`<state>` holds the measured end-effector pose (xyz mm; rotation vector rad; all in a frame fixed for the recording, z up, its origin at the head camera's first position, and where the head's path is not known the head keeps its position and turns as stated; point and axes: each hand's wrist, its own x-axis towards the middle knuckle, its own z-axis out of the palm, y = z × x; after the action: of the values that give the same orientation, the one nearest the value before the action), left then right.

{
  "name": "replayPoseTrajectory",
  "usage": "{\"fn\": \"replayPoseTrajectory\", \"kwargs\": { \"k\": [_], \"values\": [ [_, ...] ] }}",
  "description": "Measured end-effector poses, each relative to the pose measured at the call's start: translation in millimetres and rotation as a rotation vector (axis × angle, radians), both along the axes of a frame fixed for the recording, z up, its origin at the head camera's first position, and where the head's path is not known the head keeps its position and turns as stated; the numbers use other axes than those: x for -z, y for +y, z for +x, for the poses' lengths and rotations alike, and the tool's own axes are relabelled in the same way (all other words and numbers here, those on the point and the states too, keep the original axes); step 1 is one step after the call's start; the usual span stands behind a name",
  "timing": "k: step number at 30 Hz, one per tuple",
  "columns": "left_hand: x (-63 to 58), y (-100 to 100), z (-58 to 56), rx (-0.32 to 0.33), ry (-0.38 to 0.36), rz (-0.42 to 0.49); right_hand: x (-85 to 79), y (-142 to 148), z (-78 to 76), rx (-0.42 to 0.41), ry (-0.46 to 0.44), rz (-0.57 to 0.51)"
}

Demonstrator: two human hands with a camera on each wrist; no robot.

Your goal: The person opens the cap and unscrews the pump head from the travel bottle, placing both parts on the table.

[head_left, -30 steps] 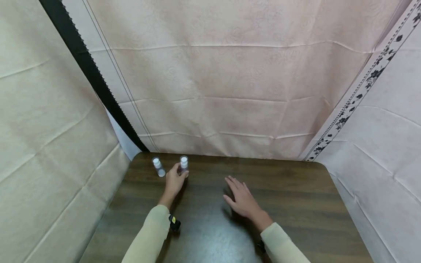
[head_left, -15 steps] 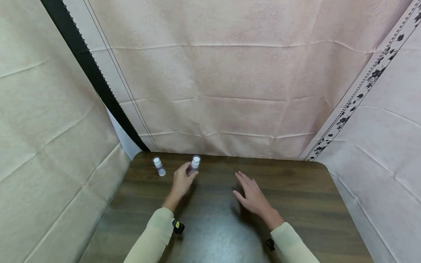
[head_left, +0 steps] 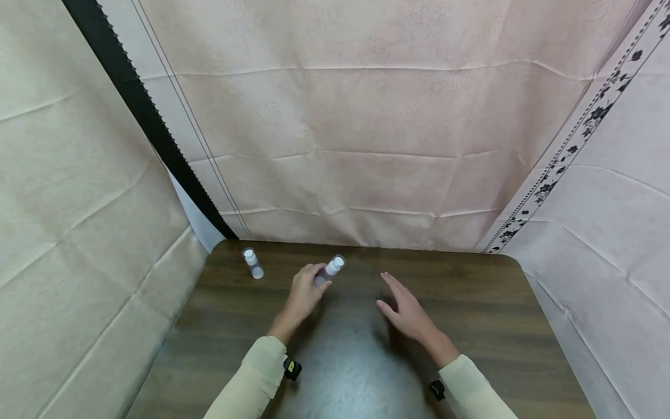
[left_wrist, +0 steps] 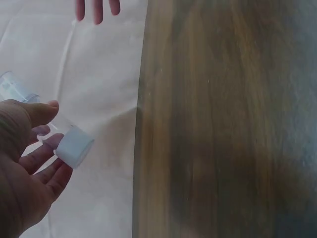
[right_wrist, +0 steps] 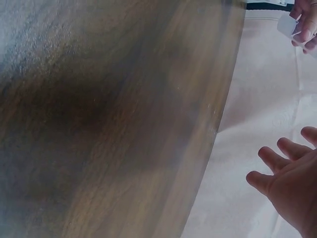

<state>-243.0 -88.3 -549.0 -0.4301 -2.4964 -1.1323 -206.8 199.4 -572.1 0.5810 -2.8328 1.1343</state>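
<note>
Our left hand (head_left: 302, 291) grips a tilted, white-capped bottle (head_left: 328, 270); our right hand (head_left: 410, 317), at its four o'clock, holds nothing.
We judge it light, stiff, slick: best pinched mid-body.

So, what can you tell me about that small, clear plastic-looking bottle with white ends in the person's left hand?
The small, clear plastic-looking bottle with white ends is a slim cylinder: a see-through body, a solid white end and, opposite, a white top under a clear cover. It is tilted, its covered top pointing away and to the right. The left hand holds it between thumb and fingers, apparently above the dark brown wooden table. Whether it contains anything is unclear.
</note>
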Motion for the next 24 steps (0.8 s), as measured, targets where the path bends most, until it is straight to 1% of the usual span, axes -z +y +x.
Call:
{"fn": "replayPoseTrajectory", "kwargs": {
  "k": [2, 4, 8, 10, 13, 16, 19, 24],
  "values": [
    [-1.5, 4, 4.2, 0.007, -0.014, -0.021, -0.4, 0, 1.5, 0.004, -0.006, -0.03],
    [-3.0, 9, 7.9, 0.016, -0.042, -0.028, -1.6, 1, 3.0, 0.004, -0.016, -0.054],
    [-4.3, 18, 14.2, 0.03, -0.097, -0.075, -6.3, 2, 5.6, 0.027, -0.051, -0.101],
    [-4.7, 23, 16.5, 0.042, -0.099, -0.108, -10.4, 3, 6.8, 0.047, -0.072, -0.127],
    [-4.8, 29, 18.7, 0.055, -0.088, -0.169, -17.0, 4, 7.2, 0.077, -0.105, -0.163],
    [-5.7, 34, 21.0, 0.061, -0.083, -0.24, -22.2, 6, 5.1, 0.077, -0.119, -0.198],
    [-8.2, 38, 23.4, 0.067, -0.056, -0.324, -25.6, 7, 2.0, 0.054, -0.116, -0.227],
    [-11.4, 44, 26.4, 0.078, 0.006, -0.459, -29.7, 8, -1.6, 0.012, -0.122, -0.248]
  ]
}}
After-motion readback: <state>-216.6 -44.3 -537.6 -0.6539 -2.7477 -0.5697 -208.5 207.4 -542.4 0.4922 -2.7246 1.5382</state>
